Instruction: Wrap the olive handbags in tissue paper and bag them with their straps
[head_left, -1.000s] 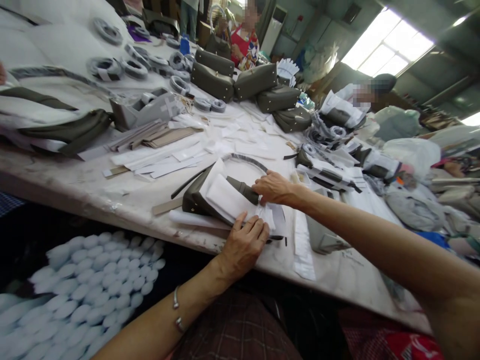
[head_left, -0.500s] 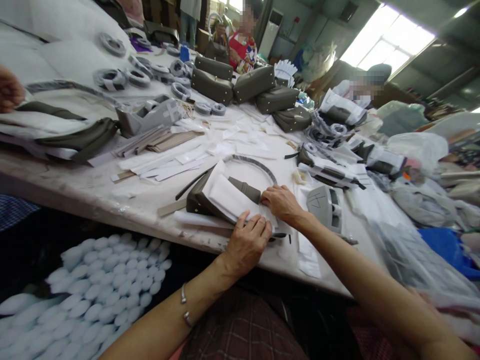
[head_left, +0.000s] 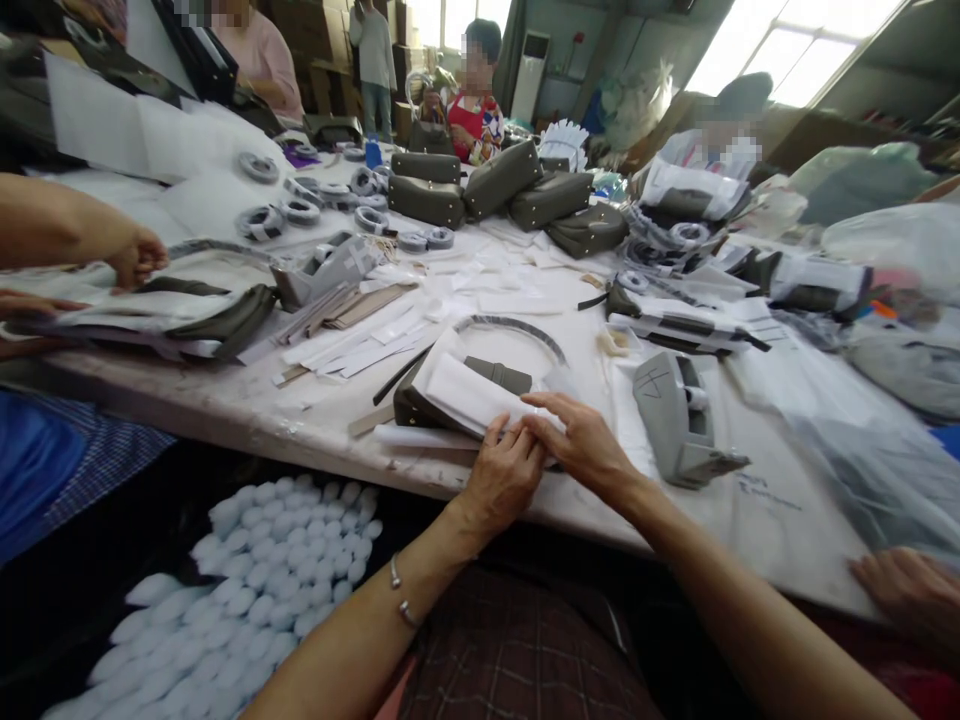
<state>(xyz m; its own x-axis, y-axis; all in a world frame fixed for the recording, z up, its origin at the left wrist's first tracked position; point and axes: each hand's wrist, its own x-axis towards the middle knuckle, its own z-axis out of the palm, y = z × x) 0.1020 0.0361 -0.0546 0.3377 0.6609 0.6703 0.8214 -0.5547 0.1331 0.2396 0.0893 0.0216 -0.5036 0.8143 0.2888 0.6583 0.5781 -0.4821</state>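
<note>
Where the table (head_left: pixel 750 530) meets its near edge, 2 hands work side by side, touching. Left hand (head_left: pixel 504 478): fingers bent, tips pressed onto the white wrapping paper (head_left: pixel 469 393). Right hand (head_left: pixel 589 445): fingers stretched nearly flat, low over the same paper's right edge; whether they pinch it or only press, cannot tell. 1 bracelet (head_left: pixel 400 594) on the left wrist.

The paper lies over 1 olive-grey handbag (head_left: pixel 495 375), flat on the table just beyond both hands. Most of the bag is hidden under the sheet; only a dark side and top strip show. 1 curved grey handle (head_left: pixel 514 327) arcs behind it.

Just right of the bag: 1 grey tape dispenser (head_left: pixel 679 420), near the right hand but apart. Left of the bag: loose white paper strips (head_left: pixel 360 350), too many and too overlapped to count.

Bottom left, below table level: a sheet of white bubble padding (head_left: pixel 255 560), cut off by the frame.

Far right corner: 1 hand of another person (head_left: pixel 911 590), partly cut off. Left edge: 2 more hands of a co-worker (head_left: pixel 139 255), over another paper-wrapped bag.

Mid-table: 4 finished bags stacked (head_left: pixel 510 185), possibly more behind. Tape rolls (head_left: pixel 300 210), at least 8, edges blurred. Beyond, several people seated or standing, small and indistinct.
</note>
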